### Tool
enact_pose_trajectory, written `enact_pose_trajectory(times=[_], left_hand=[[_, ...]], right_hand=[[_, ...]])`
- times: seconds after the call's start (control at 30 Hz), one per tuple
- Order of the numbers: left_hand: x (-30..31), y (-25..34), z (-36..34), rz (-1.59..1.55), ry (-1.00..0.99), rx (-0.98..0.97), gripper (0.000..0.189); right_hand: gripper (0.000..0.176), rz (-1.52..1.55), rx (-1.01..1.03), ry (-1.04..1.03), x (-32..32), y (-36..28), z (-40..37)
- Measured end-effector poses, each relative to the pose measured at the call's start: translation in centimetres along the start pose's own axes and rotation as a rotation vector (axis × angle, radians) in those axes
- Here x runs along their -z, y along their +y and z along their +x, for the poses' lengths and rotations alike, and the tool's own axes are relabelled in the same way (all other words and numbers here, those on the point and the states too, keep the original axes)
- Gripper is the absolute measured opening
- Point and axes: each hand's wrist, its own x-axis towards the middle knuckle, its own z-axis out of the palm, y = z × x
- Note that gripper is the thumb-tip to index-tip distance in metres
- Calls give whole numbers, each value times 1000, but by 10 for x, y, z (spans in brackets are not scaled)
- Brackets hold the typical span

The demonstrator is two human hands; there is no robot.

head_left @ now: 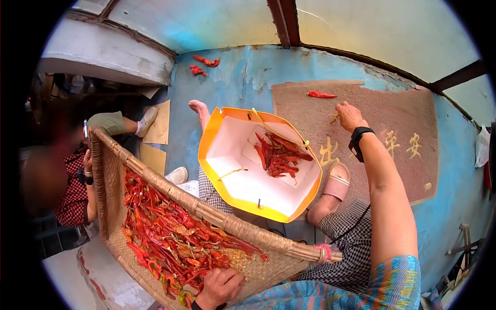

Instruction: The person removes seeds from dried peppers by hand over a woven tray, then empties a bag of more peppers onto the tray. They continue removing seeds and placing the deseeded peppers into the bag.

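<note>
My left hand (221,287) is at the lower edge of a woven basket (281,258), its curled fingers down beside red dried chillies (175,227) and pale seeds (235,257); whatever they hold is hidden. With my arm stretched out over the brown mat (305,113), my right hand (350,116) has its fingers closed near a small yellowish piece (335,118) too small to name. One red chilli (321,94) lies on the mat just beyond it. Between my legs stands an open yellow-rimmed paper bag (222,175) with red chillies (279,157) inside.
Two red chillies (205,61) lie on the blue floor (237,77) near the wall. At the left, another person (77,181) sits with a hand by the basket's far end. Cardboard pieces (157,124) lie near that person's shoe. My pink slipper (337,181) rests on the mat.
</note>
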Motion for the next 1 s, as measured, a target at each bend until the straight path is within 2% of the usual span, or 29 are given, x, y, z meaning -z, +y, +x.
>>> enact_pose_trajectory(times=[0.07,0.17,0.23,0.33,0.4,0.43,0.5,0.57,0.63,0.7,0.73,0.8,0.87,0.93,1.0], left_hand=[[-5,-3,-12,-35,-29,22,31],[-4,0,-11,11,-54,33,31],[1,8,0,21,35,-17,27],[-1,9,-9,54,-34,25,30],[-2,6,-10,43,-29,11,30],[-2,6,-10,34,-15,0,30],[-3,7,-5,28,-2,-10,28],[-2,4,-6,30,20,-11,26],[-7,-1,-14,41,-49,7,31],[-3,2,-5,37,-31,6,27],[-2,4,2,45,-2,5,24],[4,6,10,1,14,1,23],[-2,2,4,-34,26,-9,26],[-1,3,8,-55,67,-16,24],[3,4,9,-97,70,-29,22]], right_hand=[[21,-58,-33,112,-11,-3,-1],[22,-90,-21,102,-28,1,4],[21,-112,0,109,-35,8,10],[19,-155,69,29,-41,12,23],[18,-80,125,180,-29,4,35],[18,-75,127,171,-30,-1,43],[20,-20,192,398,-31,-8,57],[21,-30,149,338,-37,-18,60],[22,-47,121,275,-43,-27,57],[22,-111,60,102,-47,-27,44],[22,-117,83,106,-44,-23,39],[21,-175,119,-44,-30,-10,22],[17,-195,241,107,8,3,12],[10,-25,422,293,66,9,15],[1,259,492,480,145,-24,-9]])
